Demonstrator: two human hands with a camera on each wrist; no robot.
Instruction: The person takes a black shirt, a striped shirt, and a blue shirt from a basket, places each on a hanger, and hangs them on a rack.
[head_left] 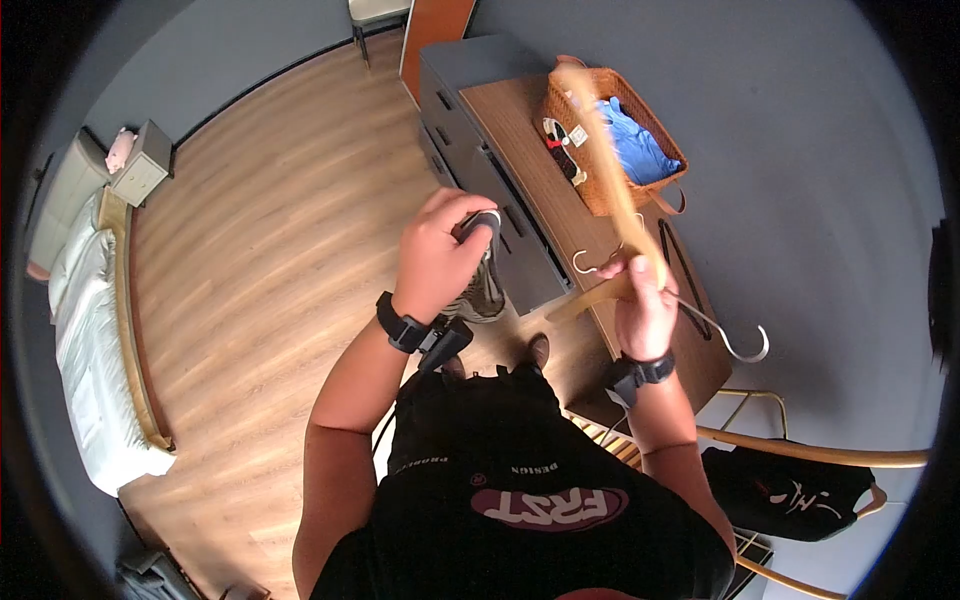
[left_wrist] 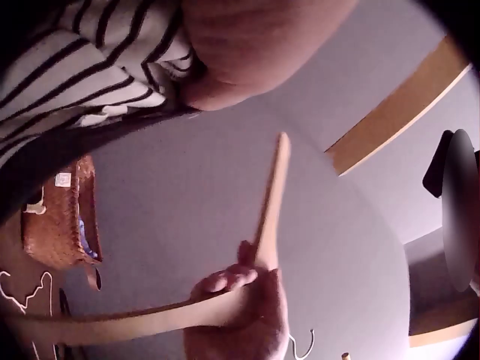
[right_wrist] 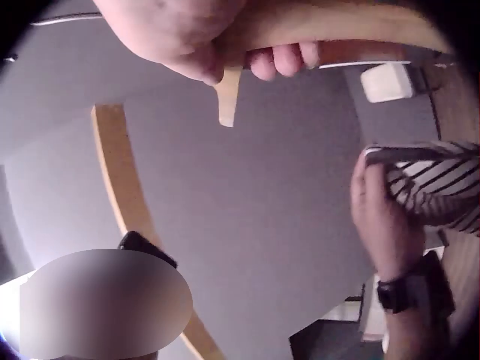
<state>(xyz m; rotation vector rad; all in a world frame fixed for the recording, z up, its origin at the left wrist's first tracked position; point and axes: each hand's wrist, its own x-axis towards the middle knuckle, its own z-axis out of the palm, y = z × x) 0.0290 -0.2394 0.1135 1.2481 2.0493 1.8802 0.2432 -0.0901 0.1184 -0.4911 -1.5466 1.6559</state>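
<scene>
My left hand (head_left: 435,245) grips a black-and-white striped garment (head_left: 485,290) by its dark edge, and the cloth hangs below the fingers. In the left wrist view the stripes of the garment (left_wrist: 90,60) fill the upper left corner. My right hand (head_left: 645,315) holds a wooden hanger (head_left: 612,165) near its middle, fingers curled round the wood. One arm of the hanger points up past the basket, blurred; its metal hook (head_left: 755,348) sticks out to the right. In the right wrist view the hanger (right_wrist: 337,21) is apart from the striped garment.
A wicker basket (head_left: 675,172) with blue cloth (head_left: 630,140) stands on the wood-topped dresser (head_left: 500,112). A white wire hanger (head_left: 582,262) lies there too. One drawer (head_left: 520,215) sticks out. To the right, a rack (head_left: 820,453) carries a black garment (head_left: 790,490); a bed (head_left: 100,370) is far left.
</scene>
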